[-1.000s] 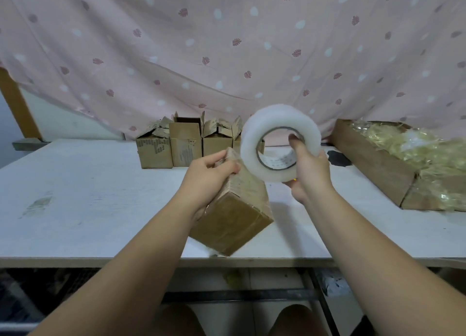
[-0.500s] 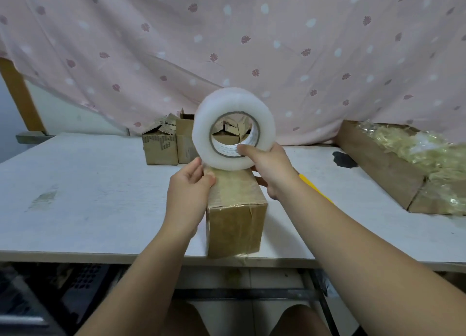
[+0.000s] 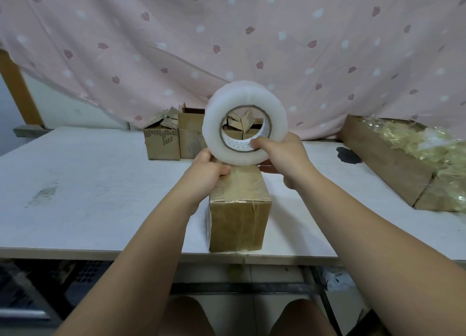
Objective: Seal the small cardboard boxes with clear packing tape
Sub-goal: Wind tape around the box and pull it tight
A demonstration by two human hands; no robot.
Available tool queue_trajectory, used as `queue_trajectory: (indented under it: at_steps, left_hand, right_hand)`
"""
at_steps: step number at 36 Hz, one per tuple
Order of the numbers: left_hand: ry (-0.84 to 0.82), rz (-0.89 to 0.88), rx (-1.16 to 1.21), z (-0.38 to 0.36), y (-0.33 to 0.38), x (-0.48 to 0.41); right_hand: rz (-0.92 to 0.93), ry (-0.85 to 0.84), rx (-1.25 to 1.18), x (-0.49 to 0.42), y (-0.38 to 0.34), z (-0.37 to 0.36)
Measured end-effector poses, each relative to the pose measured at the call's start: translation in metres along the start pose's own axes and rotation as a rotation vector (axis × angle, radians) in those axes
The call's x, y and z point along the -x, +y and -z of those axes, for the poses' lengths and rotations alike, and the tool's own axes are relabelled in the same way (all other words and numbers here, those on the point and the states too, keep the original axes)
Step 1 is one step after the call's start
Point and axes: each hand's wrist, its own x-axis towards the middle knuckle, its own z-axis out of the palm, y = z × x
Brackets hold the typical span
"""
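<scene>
Squarely at the near edge of the white desk (image 3: 100, 184) stands a small brown cardboard box (image 3: 239, 217), upright and glossy with tape on its top and front, set where both hands can work over it. A thick roll of clear packing tape (image 3: 214, 123) hangs on edge just above the box's far top edge, likely so a strip can be drawn toward the near side. The right hand (image 3: 285, 156) clamps the roll, thumb hooked into the cardboard core and fingers tucked under the rim, forearm reaching in from the near right corner. The left hand (image 3: 206, 169) bears down on the box's far top with bent fingers, thumb against the roll, apparently steadying the box. Whether it pinches a loose tape end cannot be told. Along the far edge wait several open cardboard boxes (image 3: 161, 143). By the right edge lies a long cardboard tray of yellowish crinkled film (image 3: 378, 156). A pink leaf-print curtain (image 3: 151, 45) hangs behind.
</scene>
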Motion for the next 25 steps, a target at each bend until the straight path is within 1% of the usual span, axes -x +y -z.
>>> queue_trajectory:
  at_steps: [5, 10, 14, 19, 25]
  left_hand:
    - [0.033, -0.007, -0.135, -0.001, -0.001, -0.004]
    - [0.04, 0.004, -0.127, -0.003, -0.003, -0.005]
    - [0.019, 0.014, -0.126, -0.003, -0.002, -0.005]
    - [0.038, -0.002, -0.155, -0.002, -0.003, -0.005]
    - [0.056, 0.001, -0.127, -0.004, -0.006, -0.003]
  right_hand:
    - [-0.04, 0.133, -0.041, -0.008, 0.003, 0.014]
    - [-0.047, 0.179, -0.065, -0.009, 0.008, 0.032]
    - [-0.031, 0.202, -0.044, -0.007, 0.009, 0.036]
    - [-0.027, 0.27, 0.009, -0.009, 0.009, 0.051]
    - [-0.196, 0.271, -0.032, 0.003, 0.05, 0.074]
